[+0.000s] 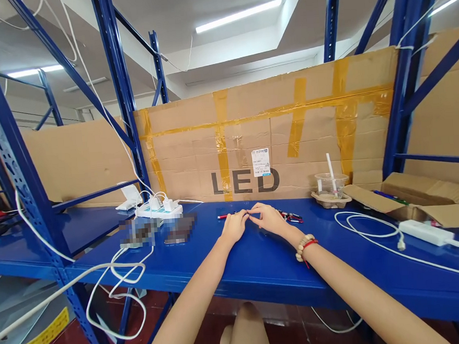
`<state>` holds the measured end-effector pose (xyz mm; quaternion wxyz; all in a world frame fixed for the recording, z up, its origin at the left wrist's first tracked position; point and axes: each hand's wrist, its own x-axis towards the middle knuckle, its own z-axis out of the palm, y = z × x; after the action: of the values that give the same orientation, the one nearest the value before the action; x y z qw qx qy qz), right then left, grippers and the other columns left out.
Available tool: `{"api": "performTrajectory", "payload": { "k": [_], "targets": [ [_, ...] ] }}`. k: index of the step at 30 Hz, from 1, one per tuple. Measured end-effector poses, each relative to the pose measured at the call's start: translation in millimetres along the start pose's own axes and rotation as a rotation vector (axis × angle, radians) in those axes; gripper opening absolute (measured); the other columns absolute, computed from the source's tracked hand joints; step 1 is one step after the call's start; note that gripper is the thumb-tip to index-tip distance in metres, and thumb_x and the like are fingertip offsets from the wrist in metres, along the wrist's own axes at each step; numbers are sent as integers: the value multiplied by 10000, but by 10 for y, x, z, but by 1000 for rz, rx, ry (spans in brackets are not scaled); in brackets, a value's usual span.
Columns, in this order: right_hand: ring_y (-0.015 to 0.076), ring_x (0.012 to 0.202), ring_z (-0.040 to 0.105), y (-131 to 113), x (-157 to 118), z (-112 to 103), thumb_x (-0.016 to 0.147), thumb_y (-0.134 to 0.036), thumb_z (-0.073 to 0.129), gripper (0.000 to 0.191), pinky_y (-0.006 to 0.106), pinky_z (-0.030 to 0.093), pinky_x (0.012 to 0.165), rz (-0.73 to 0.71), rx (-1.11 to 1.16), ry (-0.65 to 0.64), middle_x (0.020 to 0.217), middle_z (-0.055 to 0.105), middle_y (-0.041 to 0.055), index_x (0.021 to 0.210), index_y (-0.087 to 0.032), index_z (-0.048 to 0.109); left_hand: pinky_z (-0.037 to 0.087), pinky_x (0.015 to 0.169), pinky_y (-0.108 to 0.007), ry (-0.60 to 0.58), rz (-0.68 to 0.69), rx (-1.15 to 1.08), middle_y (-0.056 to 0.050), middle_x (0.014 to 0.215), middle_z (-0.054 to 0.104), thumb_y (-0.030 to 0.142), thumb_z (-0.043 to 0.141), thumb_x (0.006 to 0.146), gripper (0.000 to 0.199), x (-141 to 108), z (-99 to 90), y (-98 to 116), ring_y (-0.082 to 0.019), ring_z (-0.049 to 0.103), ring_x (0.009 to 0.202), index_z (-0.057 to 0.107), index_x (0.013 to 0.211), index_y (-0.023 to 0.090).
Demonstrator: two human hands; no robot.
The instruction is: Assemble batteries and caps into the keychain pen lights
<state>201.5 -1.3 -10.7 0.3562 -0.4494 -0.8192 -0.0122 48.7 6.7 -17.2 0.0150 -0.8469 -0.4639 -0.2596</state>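
Left hand (234,225): low over the blue surface (204,260), fingers bent toward its partner, seemingly for close, fine handling.
Right hand (268,217): angled in opposite, a beaded bracelet (299,248) at the wrist.
Grip: fingertips together at centre; whether they clamp anything small cannot be told.
Red rod-like item (222,217): on the surface beyond the left hand, presumably within easy reach.
Dark-and-red items (294,218): just beside the right hand, partly hidden, likely for the same reason.
Power strip (169,214): back left, perhaps to spare working room.
Cup (321,184): in a tray (329,200) at the rear, probably against spills.
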Motion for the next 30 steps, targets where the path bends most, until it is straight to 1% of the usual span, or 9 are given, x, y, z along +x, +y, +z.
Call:
{"api": "performTrajectory", "payload": {
  "k": [3, 5, 8, 12, 14, 18, 22, 26, 30],
  "targets": [
    [36, 406, 519, 99, -10, 14, 810, -308, 489, 215, 212, 438, 499, -10, 90, -21, 923, 596, 18, 888, -217, 667, 353, 802, -363, -22, 20, -24, -41, 974, 632, 270, 231, 914, 302, 12, 17, -10, -202, 571, 899, 520, 960, 195],
    [40, 393, 520, 171, -4, 62, 796, -329, 500, 224, 203, 426, 435, 19, 198, -44, 902, 593, 30, 838, -191, 672, 346, 819, -374, -40, 40, -52, -28, 923, 639, 285, 246, 911, 301, 36, 34, -35, -198, 574, 872, 533, 915, 195],
    [62, 403, 535, 212, 19, 162, 742, -382, 548, 278, 184, 383, 327, 146, 441, -60, 900, 588, 72, 808, -138, 663, 376, 806, -312, -66, 79, -127, -5, 918, 632, 287, 278, 903, 271, 81, 60, -107, -165, 571, 870, 535, 894, 202],
    [48, 383, 499, 128, 35, 232, 665, -468, 607, 415, 170, 384, 301, 305, 673, 14, 869, 608, 90, 865, -106, 643, 406, 760, -225, -42, 94, -244, -4, 939, 609, 264, 245, 908, 273, 93, 67, -206, -123, 560, 866, 510, 920, 201],
    [45, 381, 489, 84, 22, 215, 667, -485, 602, 437, 165, 388, 304, 315, 724, -6, 834, 615, 80, 883, -107, 641, 412, 714, -226, -51, 88, -359, 8, 883, 602, 292, 262, 902, 260, 70, 57, -225, -127, 557, 812, 508, 907, 208],
    [41, 399, 498, 73, -12, 140, 652, -468, 629, 398, 170, 407, 332, 352, 791, -72, 876, 605, 67, 854, -126, 657, 397, 650, -227, -92, 88, -467, 19, 777, 573, 331, 293, 889, 245, 29, 33, -204, -125, 533, 733, 503, 876, 204],
    [51, 389, 481, 116, -8, 120, 659, -463, 632, 386, 163, 394, 344, 404, 819, -116, 661, 602, 19, 865, -138, 667, 384, 617, -222, -107, 55, -540, 18, 708, 538, 327, 330, 875, 229, 34, 26, -175, -122, 510, 687, 510, 861, 187],
    [68, 371, 463, 126, 27, 141, 654, -491, 628, 438, 172, 393, 354, 464, 843, -127, 478, 539, -20, 912, -140, 661, 377, 629, -219, -102, 31, -611, 23, 672, 517, 311, 340, 870, 222, 59, 12, -159, -111, 484, 652, 516, 852, 178],
    [65, 370, 468, 104, 68, 144, 637, -494, 643, 473, 178, 397, 356, 491, 893, -120, 534, 579, -5, 966, -153, 648, 363, 601, -212, -89, -16, -633, 29, 644, 476, 295, 325, 871, 223, 77, -8, -148, -99, 443, 605, 506, 825, 172]
  ]
}}
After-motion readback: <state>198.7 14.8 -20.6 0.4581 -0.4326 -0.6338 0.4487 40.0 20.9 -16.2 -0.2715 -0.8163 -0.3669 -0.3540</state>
